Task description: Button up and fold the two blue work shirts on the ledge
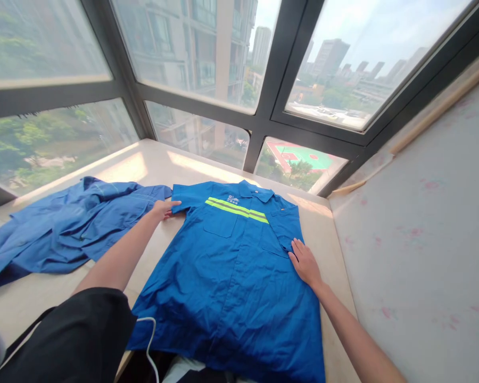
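A blue short-sleeved work shirt (223, 266) lies front up on the ledge, its collar toward the window and its lower part hanging over the near edge. A yellow-green reflective band (237, 208) crosses its chest. My left hand (165, 209) pinches the cuff of the sleeve on the left, thumb on top and fingers underneath. The other sleeve is folded inward across the chest, and my right hand (304, 261) lies flat on the shirt beside that sleeve's end, fingers stretched out.
A second, crumpled blue garment (64, 229) lies on the ledge (159, 154) at left. Framed windows (263, 106) rise behind it, and a patterned wall (419, 239) stands at right. A white cable (154, 332) hangs near the front edge.
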A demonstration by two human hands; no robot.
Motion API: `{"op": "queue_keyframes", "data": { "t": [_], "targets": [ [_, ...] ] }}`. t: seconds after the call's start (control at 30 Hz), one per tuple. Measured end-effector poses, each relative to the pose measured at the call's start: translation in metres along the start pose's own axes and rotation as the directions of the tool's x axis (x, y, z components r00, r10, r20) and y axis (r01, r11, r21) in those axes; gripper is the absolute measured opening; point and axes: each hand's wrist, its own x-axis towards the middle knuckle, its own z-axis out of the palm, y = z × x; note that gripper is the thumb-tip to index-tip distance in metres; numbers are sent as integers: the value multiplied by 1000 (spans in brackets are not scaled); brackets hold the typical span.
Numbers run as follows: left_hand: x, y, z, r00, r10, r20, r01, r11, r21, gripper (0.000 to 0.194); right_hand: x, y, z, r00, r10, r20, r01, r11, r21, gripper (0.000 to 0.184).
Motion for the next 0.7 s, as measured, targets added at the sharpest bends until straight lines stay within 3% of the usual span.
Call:
{"op": "queue_keyframes", "data": {
  "t": [0.27, 0.43, 0.57, 0.7],
  "targets": [
    [8, 1, 1, 996, 92, -16, -93, 959, -269, 19, -4, 18, -3, 995, -81, 61, 82, 997, -11, 58],
    [12, 3, 5, 1000, 31, -5, -30, 913, -408, 14, -5, 21, -2, 995, -74, 61, 75, 997, -8, 58],
    [7, 4, 0, 986, -46, 162, 122, 859, -498, 23, -5, 18, -4, 995, -59, 76, 60, 998, -13, 57],
    [-4, -2, -13, 890, -70, 450, 299, 836, -461, 22, -5, 15, -7, 997, -41, 69, 42, 999, -15, 57]
  ]
}}
